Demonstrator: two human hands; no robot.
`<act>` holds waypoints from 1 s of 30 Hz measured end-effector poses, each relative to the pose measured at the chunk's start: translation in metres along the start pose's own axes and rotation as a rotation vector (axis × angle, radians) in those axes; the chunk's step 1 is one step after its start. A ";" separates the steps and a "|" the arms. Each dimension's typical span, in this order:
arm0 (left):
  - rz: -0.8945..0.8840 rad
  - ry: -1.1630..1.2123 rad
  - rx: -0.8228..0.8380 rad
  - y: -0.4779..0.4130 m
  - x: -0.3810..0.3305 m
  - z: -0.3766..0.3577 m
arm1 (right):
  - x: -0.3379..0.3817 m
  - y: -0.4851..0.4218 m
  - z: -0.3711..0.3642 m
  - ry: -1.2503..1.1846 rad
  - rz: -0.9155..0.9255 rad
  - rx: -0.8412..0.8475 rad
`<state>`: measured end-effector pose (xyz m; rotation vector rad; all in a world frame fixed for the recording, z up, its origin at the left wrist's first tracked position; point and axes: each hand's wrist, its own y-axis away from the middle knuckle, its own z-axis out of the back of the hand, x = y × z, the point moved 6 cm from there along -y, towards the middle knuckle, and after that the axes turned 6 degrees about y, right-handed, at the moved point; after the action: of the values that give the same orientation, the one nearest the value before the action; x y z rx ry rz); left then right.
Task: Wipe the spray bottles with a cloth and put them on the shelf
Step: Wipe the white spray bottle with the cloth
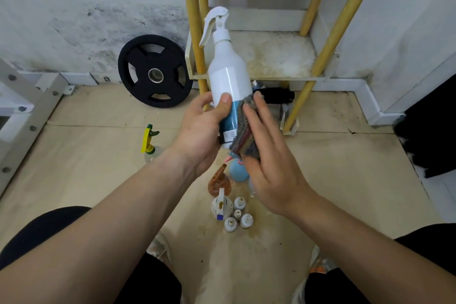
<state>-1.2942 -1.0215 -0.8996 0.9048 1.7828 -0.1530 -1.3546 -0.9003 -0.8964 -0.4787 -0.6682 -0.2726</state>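
L hand (199, 131) gripping white bottle (229, 74) at its teal base, held up tilted in front of shelf (278, 57), R hand (269, 155) flat, fingers straight, pressing cloth (243, 131) on bottle's side, more small bottles (230, 207) on floor below, weight plate (154, 71) at wall

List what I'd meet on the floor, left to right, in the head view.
White metal frame → yellow-trigger spray bottle → orange-brown spray bottle → blue bottle → dark object by the right wall. The weight plate and the small white bottles overlap these, so they are left out.
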 end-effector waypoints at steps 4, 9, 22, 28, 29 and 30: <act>-0.003 -0.054 0.038 0.008 0.007 -0.009 | -0.019 -0.020 0.016 -0.483 -0.303 -0.115; -0.007 -0.096 0.044 0.013 0.007 -0.007 | -0.055 -0.013 0.014 -0.866 -0.749 -0.325; 0.148 0.050 0.204 0.014 0.027 -0.010 | -0.043 -0.017 0.017 -0.746 -0.615 -0.189; 0.183 0.038 0.267 0.019 0.036 -0.011 | -0.011 -0.024 0.028 -0.215 -0.156 -0.106; 0.207 0.090 0.278 0.021 0.037 -0.012 | -0.008 -0.025 0.027 -0.214 -0.137 -0.085; 0.218 0.132 0.284 0.022 0.036 -0.012 | -0.007 -0.025 0.025 -0.229 -0.123 -0.065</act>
<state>-1.2943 -0.9816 -0.9186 1.3332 1.7965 -0.2136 -1.3826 -0.9082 -0.8760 -0.5369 -0.9158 -0.3601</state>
